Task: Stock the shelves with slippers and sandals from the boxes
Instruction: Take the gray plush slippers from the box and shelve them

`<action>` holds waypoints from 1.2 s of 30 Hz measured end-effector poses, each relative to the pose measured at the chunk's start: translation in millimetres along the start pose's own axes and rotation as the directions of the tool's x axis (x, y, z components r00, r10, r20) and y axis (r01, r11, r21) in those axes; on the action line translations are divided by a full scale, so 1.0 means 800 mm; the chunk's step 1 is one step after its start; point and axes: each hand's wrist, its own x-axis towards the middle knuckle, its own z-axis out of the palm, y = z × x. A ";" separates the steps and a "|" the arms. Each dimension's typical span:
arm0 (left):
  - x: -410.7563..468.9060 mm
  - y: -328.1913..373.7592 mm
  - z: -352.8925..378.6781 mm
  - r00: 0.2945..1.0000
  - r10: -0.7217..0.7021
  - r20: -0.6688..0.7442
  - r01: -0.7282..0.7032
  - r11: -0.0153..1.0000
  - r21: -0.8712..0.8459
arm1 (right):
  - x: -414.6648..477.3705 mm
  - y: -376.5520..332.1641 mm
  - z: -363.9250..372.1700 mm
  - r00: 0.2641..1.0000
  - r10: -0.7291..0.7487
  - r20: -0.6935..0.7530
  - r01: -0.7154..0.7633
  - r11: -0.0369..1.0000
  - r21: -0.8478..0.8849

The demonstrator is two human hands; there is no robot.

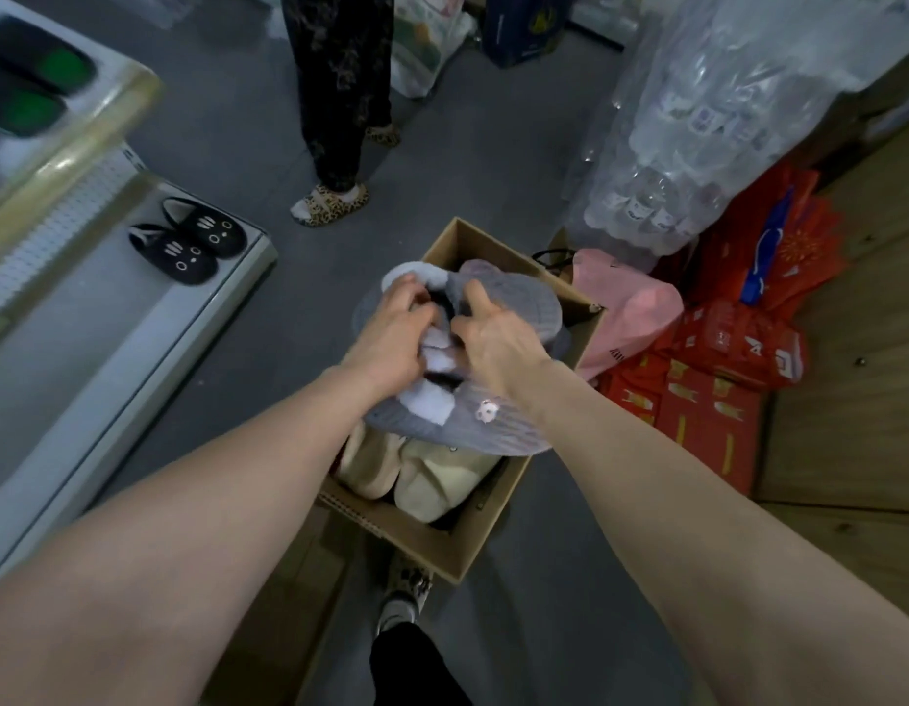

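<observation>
Beside black cat-face slippers (190, 242) on the low shelf (111, 349), the left hand (391, 338) and right hand (498, 343) both clutch bundled grey plush slippers (513, 298) above the cardboard box (427, 540), where a loosely gripped one could slide free and drop.

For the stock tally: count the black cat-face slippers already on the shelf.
2, side by side on the lower shelf: the near slipper and the far slipper. More may be hidden.
</observation>
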 end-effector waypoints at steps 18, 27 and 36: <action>-0.094 -0.012 0.060 0.958 -0.250 0.144 0.250 0.968 0.020 | 0.016 -0.016 -0.014 0.984 -0.053 0.169 0.081 0.983 -0.168; -0.188 -0.037 -0.015 0.962 -0.271 -0.042 0.238 0.899 -0.368 | -0.030 -0.073 -0.045 0.982 0.041 0.187 -0.051 0.998 0.048; -0.369 -0.098 -0.127 0.906 -0.109 -0.410 0.097 0.994 -0.048 | -0.097 -0.285 -0.072 0.985 -0.156 -0.075 0.170 0.956 0.240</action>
